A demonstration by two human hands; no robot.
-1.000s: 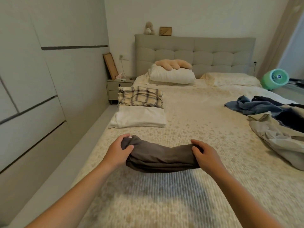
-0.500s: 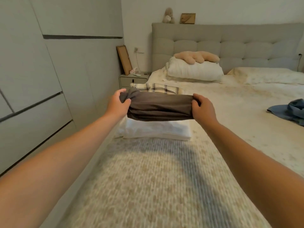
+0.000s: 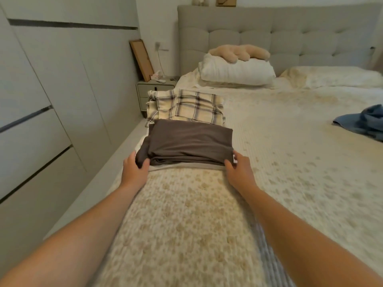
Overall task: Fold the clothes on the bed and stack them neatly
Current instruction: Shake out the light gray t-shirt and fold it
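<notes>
On the near edge of the folded pile, the grey garment [image 3: 189, 142] has just come down: half a second ago it hung in the air between both hands above the white folded piece [image 3: 187, 167], and now it lies flat on top of that piece, covering nearly all of it so only a pale strip shows along the front. The left hand [image 3: 134, 169] still has its grip curled around the grey garment's near left corner, thumb over the fold. The right hand [image 3: 238, 170] sits at the near right corner with fingers bent against the edge, though whether they still pinch the cloth or only touch it I cannot tell. To my eye this piece is as good as stacked; what remains is to let go and perhaps square the edges. Just behind the grey garment lies the folded plaid garment [image 3: 186, 106], touching its far edge. Well to the right of the grey garment, loose blue clothing [image 3: 364, 123] waits unfolded on the bed [image 3: 290, 162], so the job is only partly done.
</notes>
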